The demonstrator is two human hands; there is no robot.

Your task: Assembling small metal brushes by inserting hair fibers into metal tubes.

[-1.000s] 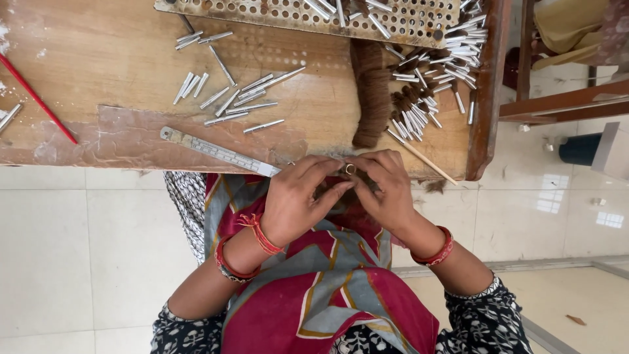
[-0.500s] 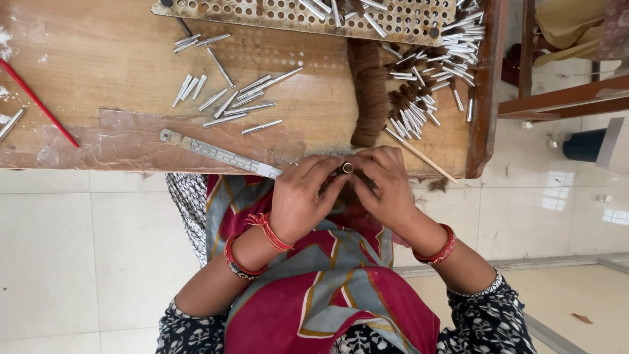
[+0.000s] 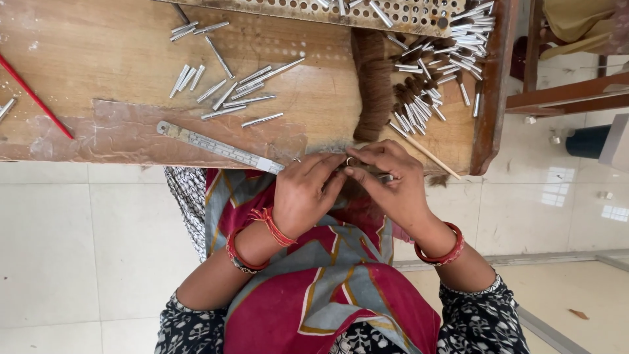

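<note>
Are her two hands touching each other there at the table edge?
Touching. The head view shows the left hand fingertips pressed against the right hand fingers around a small metal tube, no gap between them.

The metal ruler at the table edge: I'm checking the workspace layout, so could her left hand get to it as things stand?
Probably yes. The metal ruler lies flat on the wooden table, its near end just beside the left hand, with nothing lying between them. That hand is busy, though, pinching a small piece together with the right hand.

A worn wooden worktable (image 3: 98, 59) is seen above glossy white floor tiles (image 3: 59, 262), with wooden furniture (image 3: 570, 98) lit brightly at right.
</note>
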